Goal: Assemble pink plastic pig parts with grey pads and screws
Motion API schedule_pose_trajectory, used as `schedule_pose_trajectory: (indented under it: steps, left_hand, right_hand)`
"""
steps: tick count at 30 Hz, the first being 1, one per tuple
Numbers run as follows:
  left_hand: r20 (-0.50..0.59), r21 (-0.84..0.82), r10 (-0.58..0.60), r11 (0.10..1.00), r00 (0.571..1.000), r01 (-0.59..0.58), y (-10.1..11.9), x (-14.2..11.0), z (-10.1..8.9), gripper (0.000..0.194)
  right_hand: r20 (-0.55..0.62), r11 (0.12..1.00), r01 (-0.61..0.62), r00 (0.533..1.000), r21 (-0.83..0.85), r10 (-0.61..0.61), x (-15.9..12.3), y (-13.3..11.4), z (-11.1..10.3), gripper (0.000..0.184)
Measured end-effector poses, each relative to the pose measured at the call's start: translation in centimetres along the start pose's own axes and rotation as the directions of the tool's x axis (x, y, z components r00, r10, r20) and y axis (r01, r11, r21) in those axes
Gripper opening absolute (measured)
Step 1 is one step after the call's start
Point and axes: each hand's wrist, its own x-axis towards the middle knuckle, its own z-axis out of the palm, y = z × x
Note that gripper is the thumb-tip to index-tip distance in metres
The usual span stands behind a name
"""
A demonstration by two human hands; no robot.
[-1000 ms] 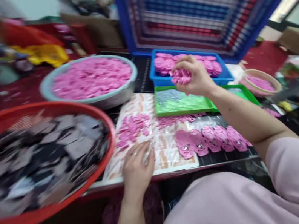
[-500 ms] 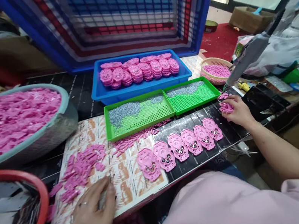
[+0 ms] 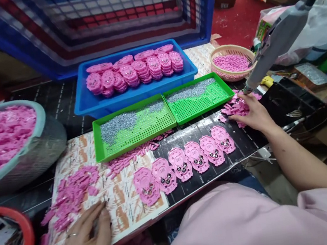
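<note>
My left hand [image 3: 84,240] rests near the table's front edge, fingers bent loosely and thumb apart, with nothing visible in it. Just beyond it lies a loose pile of small pink plastic parts [image 3: 74,191]. My right hand [image 3: 254,113] reaches to another heap of small pink parts [image 3: 235,104] at the right, fingers spread over it. Its fingertips partly hide behind the heap and the grey pen-shaped power tool [image 3: 281,42]. Between my hands stands a slanting row of several pink plastic casings [image 3: 180,164] with shiny round metal pieces on them.
Two green perforated trays [image 3: 137,141] hold small silvery pieces. Behind them, a blue tray [image 3: 137,95] holds stacked pink casings. A large tub [image 3: 55,132] of pink parts stands left, a red-rimmed container [image 3: 28,233] in front of it. A round basket [image 3: 215,65] stands at the right back.
My right hand has spread its fingers from a closer grasp at the pink heap, which now shows more widely. My left hand stays on the table. The whole view has shifted.
</note>
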Motion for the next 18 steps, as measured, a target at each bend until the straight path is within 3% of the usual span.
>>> schedule_pose_trajectory:
  steps: [9, 15, 18]
  left_hand:
    - [0.001, 0.067, 0.016, 0.998, 1.0, -0.016, 0.5, 0.3, -0.3, 0.021]
    - [-0.003, 0.06, 0.035, 0.998, 0.999, -0.035, 0.1, 0.2, -0.1, 0.023]
    - [0.002, 0.064, 0.035, 0.997, 0.999, -0.035, -0.2, 0.3, 0.0, 0.023]
  right_hand:
    - [-0.014, 0.991, -0.002, 1.0, 0.136, 0.004, -1.5, 0.7, -1.7, 0.045]
    - [0.078, 0.991, -0.011, 0.997, 0.137, 0.0, -2.4, 1.0, -3.1, 0.053]
    - [-0.011, 0.992, 0.009, 1.0, 0.127, -0.008, -3.1, 1.1, -3.2, 0.047]
